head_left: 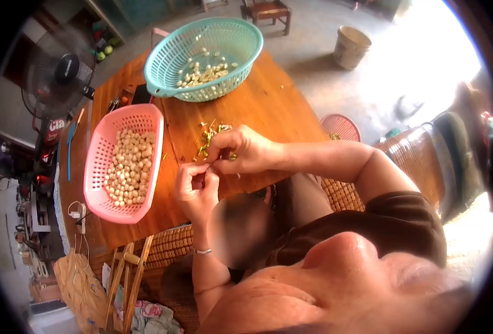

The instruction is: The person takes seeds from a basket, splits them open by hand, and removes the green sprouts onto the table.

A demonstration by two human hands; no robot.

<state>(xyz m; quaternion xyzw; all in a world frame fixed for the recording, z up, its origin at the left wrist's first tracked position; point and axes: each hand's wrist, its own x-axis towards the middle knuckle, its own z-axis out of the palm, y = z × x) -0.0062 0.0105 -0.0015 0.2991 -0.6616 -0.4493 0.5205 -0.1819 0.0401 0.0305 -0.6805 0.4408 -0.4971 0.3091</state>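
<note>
My left hand (198, 192) and my right hand (245, 149) meet over the table's near side, fingertips pinched together. Whatever small thing lies between them is hidden by the fingers. Just beyond my right hand, a small heap of green and yellowish bits (206, 143) lies on the wood. To the left of my hands sits a pink plastic basket (156, 186), holding many pale round seeds (129, 167) like lotus seeds. Farther back stands a turquoise colander (163, 61) with pale, split-looking seed pieces (202, 75) in its bottom.
Both baskets rest on the wooden table (280, 106). At its left edge are a blue-handled tool (70, 145) and a power strip (80, 214); a fan (65, 69) stands behind. On the floor are a bucket (352, 47), a red basket (341, 125) and a wooden stool (266, 11).
</note>
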